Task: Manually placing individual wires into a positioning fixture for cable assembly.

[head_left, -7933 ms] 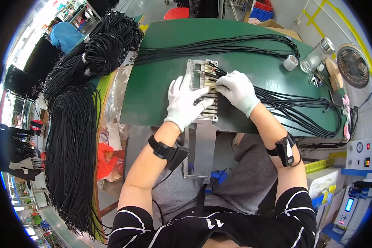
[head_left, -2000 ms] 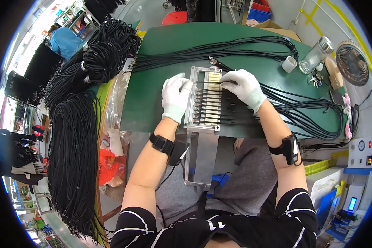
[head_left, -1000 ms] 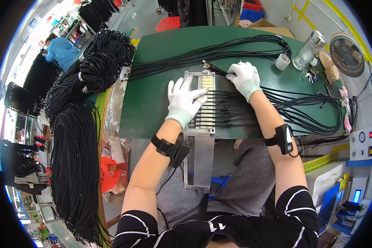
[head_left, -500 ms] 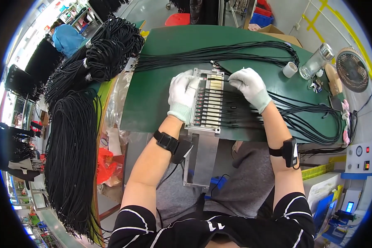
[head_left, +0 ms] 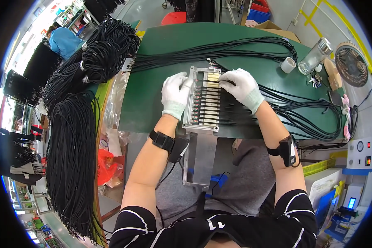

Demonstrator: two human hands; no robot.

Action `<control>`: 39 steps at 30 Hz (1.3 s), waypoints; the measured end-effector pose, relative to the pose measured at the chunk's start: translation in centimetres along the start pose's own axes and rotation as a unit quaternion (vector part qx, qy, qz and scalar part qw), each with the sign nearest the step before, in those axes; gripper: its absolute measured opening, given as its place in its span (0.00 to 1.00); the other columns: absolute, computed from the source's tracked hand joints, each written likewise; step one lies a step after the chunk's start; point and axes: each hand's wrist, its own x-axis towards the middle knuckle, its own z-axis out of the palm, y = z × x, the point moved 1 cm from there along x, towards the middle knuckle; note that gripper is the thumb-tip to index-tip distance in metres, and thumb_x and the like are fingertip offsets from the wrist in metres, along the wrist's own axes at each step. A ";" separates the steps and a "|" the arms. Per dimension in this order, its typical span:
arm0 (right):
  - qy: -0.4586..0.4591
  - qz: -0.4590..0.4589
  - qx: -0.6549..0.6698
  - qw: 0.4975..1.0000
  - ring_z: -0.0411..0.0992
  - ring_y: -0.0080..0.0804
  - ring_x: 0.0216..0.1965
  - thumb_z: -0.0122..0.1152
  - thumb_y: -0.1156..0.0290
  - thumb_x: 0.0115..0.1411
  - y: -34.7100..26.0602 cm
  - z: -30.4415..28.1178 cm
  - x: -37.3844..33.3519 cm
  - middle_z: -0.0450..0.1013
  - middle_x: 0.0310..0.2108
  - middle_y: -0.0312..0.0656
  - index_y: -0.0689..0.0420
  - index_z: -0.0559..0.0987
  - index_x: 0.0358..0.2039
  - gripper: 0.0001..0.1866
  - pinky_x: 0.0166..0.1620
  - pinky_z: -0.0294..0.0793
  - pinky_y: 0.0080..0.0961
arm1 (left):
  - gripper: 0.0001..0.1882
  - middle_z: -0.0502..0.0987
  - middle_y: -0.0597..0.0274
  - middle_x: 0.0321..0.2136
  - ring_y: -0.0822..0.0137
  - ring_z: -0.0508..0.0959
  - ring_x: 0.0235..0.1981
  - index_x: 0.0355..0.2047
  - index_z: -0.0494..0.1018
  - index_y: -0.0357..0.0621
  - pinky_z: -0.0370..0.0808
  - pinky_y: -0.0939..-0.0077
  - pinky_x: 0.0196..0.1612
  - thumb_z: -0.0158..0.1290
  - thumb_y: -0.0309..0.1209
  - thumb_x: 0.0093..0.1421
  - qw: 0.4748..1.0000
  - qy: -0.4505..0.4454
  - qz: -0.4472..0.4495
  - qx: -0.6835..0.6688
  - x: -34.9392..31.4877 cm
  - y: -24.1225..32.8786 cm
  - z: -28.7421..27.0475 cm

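Observation:
A metal fixture (head_left: 187, 118) with a row of pale slots lies at the front edge of the green table. Black cables (head_left: 231, 108) run into many slots from the right, their small connector ends lined up along the left side. My white-gloved right hand (head_left: 242, 87) is at the upper right of the fixture, fingertips pinched by the upper slots on what appears to be a black cable, mostly hidden by the fingers. My left hand (head_left: 175, 94), also gloved, rests beside the fixture's left edge, thumb and fingers apart with nothing visible between them.
Thick bundles of black cable (head_left: 72, 157) hang at the left. More cables (head_left: 219, 53) lie across the table's far side. A paper roll (head_left: 288, 65), a glass bottle (head_left: 314, 58) and a fan (head_left: 351, 65) stand at the right. Another person in blue (head_left: 65, 42) sits far left.
My left hand has moved slightly left, off the fixture's edge. My right hand has come left and slightly down, closer to the upper slots; the cable stretch seen across a top slot is no longer visible there.

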 end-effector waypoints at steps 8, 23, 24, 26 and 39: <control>-0.002 0.000 -0.140 0.990 0.73 0.44 0.33 0.64 0.65 0.56 0.6 0.4 0.1 0.79 0.28 0.40 0.52 0.83 0.31 0.06 0.40 0.73 0.39 | 0.12 0.83 0.60 0.39 0.57 0.78 0.43 0.39 0.82 0.46 0.71 0.65 0.54 0.54 0.39 0.64 0.996 -0.045 -0.024 0.076 -0.1 -0.5 0.3; 0.041 0.045 -0.223 0.973 0.74 0.42 0.40 0.65 0.60 0.57 1.5 0.4 0.8 0.78 0.32 0.39 0.49 0.83 0.33 0.08 0.44 0.73 0.40 | 0.16 0.63 0.48 0.65 0.42 0.59 0.65 0.47 0.81 0.76 0.46 0.45 0.70 0.55 0.50 0.60 0.945 -0.182 0.128 0.240 -0.8 2.3 1.8; 0.044 0.044 -0.223 0.973 0.74 0.42 0.40 0.65 0.60 0.57 1.9 0.2 1.0 0.78 0.32 0.39 0.49 0.83 0.33 0.08 0.44 0.73 0.40 | 0.16 0.63 0.48 0.65 0.42 0.59 0.66 0.48 0.81 0.76 0.43 0.44 0.70 0.55 0.51 0.60 0.945 -0.188 0.122 0.238 -0.8 2.5 1.9; 0.005 0.121 -0.275 0.954 0.74 0.42 0.41 0.65 0.59 0.56 3.3 0.4 1.3 0.77 0.33 0.38 0.48 0.83 0.33 0.09 0.44 0.73 0.40 | 0.16 0.63 0.47 0.65 0.42 0.58 0.66 0.48 0.81 0.76 0.41 0.43 0.71 0.56 0.51 0.59 0.945 -0.193 0.118 0.236 -0.7 2.5 2.0; 0.025 -0.047 -0.040 0.998 0.72 0.42 0.37 0.68 0.70 0.52 1.4 -0.9 1.6 0.77 0.29 0.39 0.54 0.82 0.30 0.05 0.44 0.71 0.37 | 0.12 0.80 0.48 0.45 0.49 0.77 0.50 0.37 0.82 0.48 0.67 0.54 0.61 0.60 0.40 0.58 0.997 0.017 -0.002 -0.075 0.4 -1.6 1.9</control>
